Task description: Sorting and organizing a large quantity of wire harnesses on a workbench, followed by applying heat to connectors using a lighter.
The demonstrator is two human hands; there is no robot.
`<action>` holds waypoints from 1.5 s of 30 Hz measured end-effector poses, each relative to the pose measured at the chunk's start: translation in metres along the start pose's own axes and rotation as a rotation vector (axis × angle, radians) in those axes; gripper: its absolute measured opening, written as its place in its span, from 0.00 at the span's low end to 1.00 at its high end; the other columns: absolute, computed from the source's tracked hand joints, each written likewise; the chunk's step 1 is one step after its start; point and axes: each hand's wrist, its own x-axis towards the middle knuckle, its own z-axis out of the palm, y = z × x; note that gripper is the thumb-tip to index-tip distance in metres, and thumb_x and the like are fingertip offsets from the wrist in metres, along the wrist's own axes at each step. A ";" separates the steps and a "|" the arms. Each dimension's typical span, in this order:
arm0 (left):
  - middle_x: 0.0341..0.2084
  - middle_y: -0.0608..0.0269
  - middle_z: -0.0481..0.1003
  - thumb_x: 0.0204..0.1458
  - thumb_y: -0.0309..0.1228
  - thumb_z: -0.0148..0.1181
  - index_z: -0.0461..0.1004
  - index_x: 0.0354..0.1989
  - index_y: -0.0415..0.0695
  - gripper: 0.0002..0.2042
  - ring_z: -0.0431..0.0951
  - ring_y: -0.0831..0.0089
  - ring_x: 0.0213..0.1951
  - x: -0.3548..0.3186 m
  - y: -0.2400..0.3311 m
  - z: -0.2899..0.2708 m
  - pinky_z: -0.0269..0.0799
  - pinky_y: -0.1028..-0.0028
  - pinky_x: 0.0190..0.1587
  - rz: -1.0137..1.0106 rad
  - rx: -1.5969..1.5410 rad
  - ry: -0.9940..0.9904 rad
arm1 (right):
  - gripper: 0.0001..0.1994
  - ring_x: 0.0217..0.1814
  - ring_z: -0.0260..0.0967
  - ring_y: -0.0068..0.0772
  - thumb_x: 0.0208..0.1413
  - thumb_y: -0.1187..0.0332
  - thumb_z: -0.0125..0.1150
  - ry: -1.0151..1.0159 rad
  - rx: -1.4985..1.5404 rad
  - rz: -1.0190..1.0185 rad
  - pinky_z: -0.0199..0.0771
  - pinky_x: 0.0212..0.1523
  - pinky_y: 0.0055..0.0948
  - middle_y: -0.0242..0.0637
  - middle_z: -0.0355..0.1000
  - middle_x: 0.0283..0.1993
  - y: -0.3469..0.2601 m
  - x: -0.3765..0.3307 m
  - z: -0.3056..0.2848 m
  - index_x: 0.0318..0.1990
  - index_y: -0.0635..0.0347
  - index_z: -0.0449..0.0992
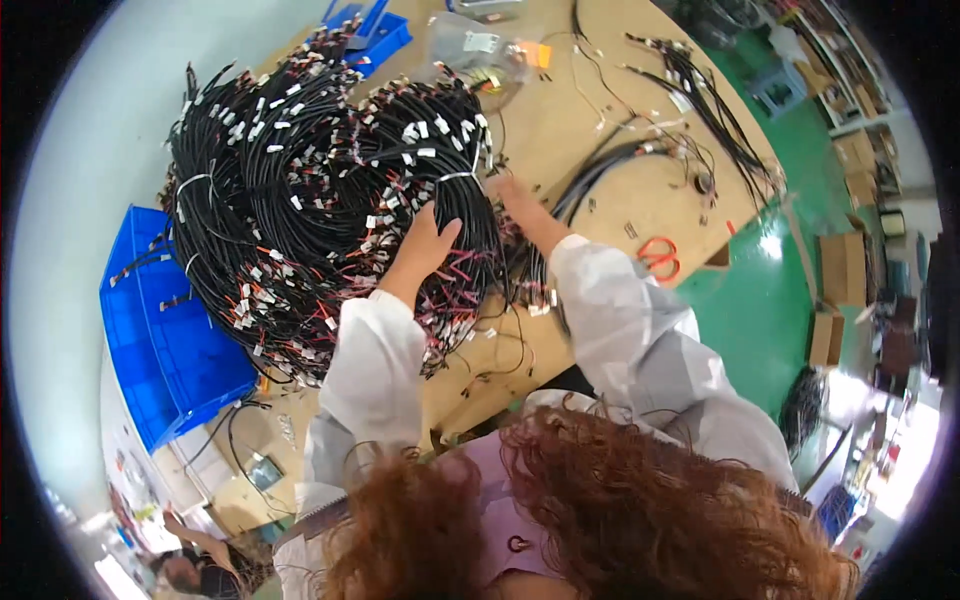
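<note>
A thick bundle of black cables (462, 205), bound with a white tie and tagged with white labels, lies on the right side of a big cable pile. My left hand (425, 248) grips its left side, thumb apart from the fingers, some of which are hidden among the wires. On the opposite side my right hand (514, 203) holds the bundle close to the white tie, its fingertips partly out of sight. Pink and red wire ends with small connectors spread out below my hands. More coiled black cable bundles (270, 165) are heaped to the left.
Blue plastic bins (165, 330) stand at the left; a smaller blue bin (385, 42) sits at the back. Red-handled scissors (660, 258) and loose black cables (705, 105) lie on the wooden table (610, 215). Cardboard boxes (842, 270) line the right, beyond the green floor.
</note>
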 end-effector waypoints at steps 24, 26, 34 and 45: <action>0.37 0.61 0.71 0.55 0.50 0.36 0.69 0.42 0.32 0.29 0.69 0.75 0.39 -0.097 0.007 -0.144 0.61 0.76 0.46 -0.346 -0.783 0.364 | 0.28 0.52 0.63 0.36 0.52 0.49 0.45 -0.974 1.181 0.224 0.59 0.54 0.31 0.44 0.65 0.50 -0.246 -0.011 0.077 0.51 0.67 0.62; 0.35 0.56 0.73 0.56 0.49 0.31 0.70 0.40 0.33 0.29 0.72 0.70 0.39 -0.132 -0.025 -0.150 0.64 0.73 0.45 -0.288 -0.856 0.352 | 0.21 0.41 0.68 0.27 0.49 0.54 0.53 -1.065 1.330 0.268 0.65 0.47 0.26 0.34 0.71 0.40 -0.269 -0.017 0.076 0.43 0.62 0.70; 0.46 0.57 0.68 0.54 0.53 0.30 0.62 0.50 0.37 0.30 0.68 0.64 0.47 -0.095 -0.020 -0.128 0.57 0.69 0.53 -0.308 -1.151 0.319 | 0.23 0.25 0.70 0.25 0.44 0.45 0.54 -0.935 1.200 0.697 0.72 0.28 0.22 0.34 0.73 0.28 -0.289 -0.020 0.064 0.33 0.59 0.74; 0.42 0.57 0.69 0.49 0.52 0.39 0.60 0.52 0.41 0.29 0.72 0.61 0.40 -0.099 -0.022 -0.109 0.69 0.65 0.43 -0.021 -1.449 0.638 | 0.34 0.21 0.72 0.35 0.51 0.41 0.36 -1.054 0.092 0.318 0.72 0.27 0.27 0.41 0.72 0.19 -0.259 -0.001 0.017 0.23 0.67 0.74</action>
